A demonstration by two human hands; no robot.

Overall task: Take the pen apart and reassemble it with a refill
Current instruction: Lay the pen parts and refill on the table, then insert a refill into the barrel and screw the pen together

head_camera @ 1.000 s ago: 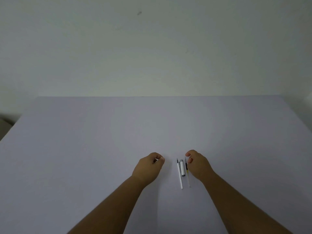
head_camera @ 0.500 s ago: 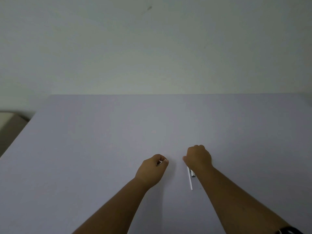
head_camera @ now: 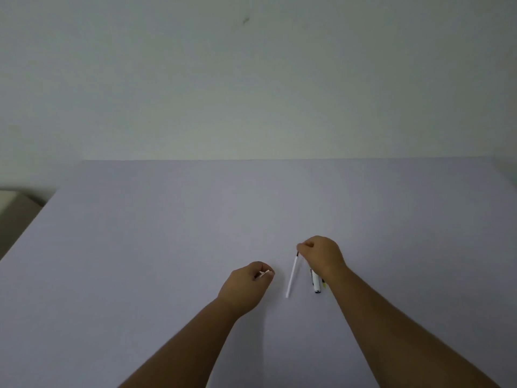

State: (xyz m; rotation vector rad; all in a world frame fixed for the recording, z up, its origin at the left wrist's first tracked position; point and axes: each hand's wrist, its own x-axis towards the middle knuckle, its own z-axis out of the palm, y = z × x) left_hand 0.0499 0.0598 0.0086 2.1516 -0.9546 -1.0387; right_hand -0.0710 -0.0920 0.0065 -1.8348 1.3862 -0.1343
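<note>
Refill (head_camera: pixel 291 275), thin and white, is pinched by its dark far end in the right hand (head_camera: pixel 321 256) and slants toward 7 o'clock. A small white part (head_camera: pixel 264 273) is pinched in the left hand (head_camera: pixel 246 284). At 5 o'clock of the right hand, the barrel (head_camera: pixel 315 282) lies on the table (head_camera: pixel 167 233). Insertion is best done with the refill kept straight and gently gripped, since bending seems likely.

Plain indoor room, type can't be pinned down. Bare whitish wall (head_camera: pixel 251 79) at 12 o'clock w/ one small dark mark (head_camera: pixel 246 21), large pale lilac surface (head_camera: pixel 167 233) below it, edge of a beige furniture item (head_camera: pixel 11 208) at 9 o'clock. Dim, flat lighting.
</note>
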